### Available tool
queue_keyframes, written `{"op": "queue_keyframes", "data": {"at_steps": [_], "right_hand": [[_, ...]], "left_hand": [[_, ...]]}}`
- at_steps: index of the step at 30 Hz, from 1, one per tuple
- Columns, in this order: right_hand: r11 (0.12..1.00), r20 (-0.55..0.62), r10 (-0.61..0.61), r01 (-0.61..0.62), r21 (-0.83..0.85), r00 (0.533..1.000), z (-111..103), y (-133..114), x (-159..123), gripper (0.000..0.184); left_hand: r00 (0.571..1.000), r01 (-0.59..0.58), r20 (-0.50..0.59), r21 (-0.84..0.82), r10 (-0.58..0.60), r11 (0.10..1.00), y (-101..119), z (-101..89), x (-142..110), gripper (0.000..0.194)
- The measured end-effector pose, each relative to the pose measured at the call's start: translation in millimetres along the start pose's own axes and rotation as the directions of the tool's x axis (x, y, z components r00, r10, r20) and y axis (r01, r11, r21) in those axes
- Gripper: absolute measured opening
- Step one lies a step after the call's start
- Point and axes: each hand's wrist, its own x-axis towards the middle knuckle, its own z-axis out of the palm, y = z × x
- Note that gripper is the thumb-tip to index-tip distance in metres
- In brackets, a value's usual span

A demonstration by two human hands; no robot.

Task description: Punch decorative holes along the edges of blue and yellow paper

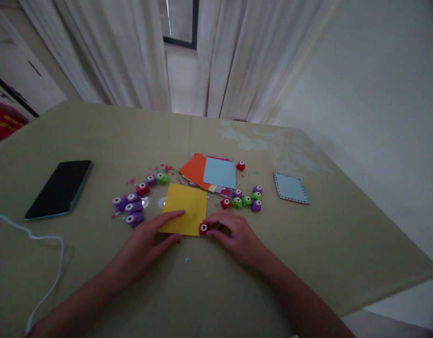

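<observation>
The right hand (234,233) pinches a red punch (204,228); the left hand (148,237) (loosely open) presses the yellow paper (188,206).

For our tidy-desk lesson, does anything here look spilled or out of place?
Yes: tiny paper bits lie loose beyond the left group of punches, like spilled scraps, and the stack of coloured sheets is fanned askew, its edges not lined up.

No legible text anywhere
</observation>
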Motion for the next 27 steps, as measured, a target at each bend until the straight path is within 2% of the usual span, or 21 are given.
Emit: {"op": "queue_keyframes", "data": {"at_steps": [27], "right_hand": [[1.000,0.007,0.003,-0.004,0.005,1.000,-0.1,0.7,0.6,0.018]], "left_hand": [[1.000,0.017,0.010,-0.035,-0.017,0.999,2.3,2.1,0.6,0.054]]}}
